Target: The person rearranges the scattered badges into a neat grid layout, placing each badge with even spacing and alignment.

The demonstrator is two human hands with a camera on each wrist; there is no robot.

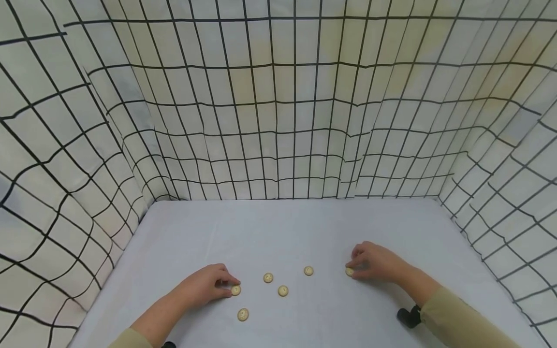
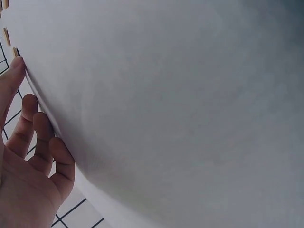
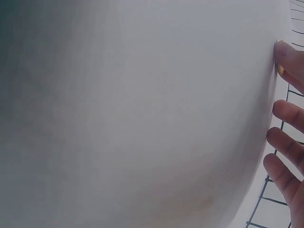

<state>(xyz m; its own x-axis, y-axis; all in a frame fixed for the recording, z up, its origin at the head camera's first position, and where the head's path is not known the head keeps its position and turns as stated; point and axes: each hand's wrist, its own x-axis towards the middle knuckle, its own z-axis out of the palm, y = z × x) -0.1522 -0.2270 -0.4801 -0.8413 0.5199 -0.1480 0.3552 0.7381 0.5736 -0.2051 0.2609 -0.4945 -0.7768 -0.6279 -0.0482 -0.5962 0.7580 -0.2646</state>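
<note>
- Left hand (image 1: 213,282): thumb and forefinger pinch a beige button (image 1: 236,290) at the white tabletop (image 1: 261,227), probably by its rim because so thin a disc offers little else.
- Right hand (image 1: 377,262): likewise pinches a second button (image 1: 349,272), far right.
- Three loose buttons (image 1: 283,291) lie between the hands, a fourth button (image 1: 242,314) nearer the wearer; gaps likely leave fingertips room.

On the table (image 1: 339,319), the left hand (image 1: 209,286), at lower left, has the left disc (image 1: 236,290) at its fingertips; the right hand (image 1: 377,261), at lower right, has the right disc (image 1: 349,271). Three middle discs (image 1: 283,291) lie between. The near disc (image 1: 242,314) lies below the left one. Walls (image 1: 285,116) stand behind and on both sides.
</note>
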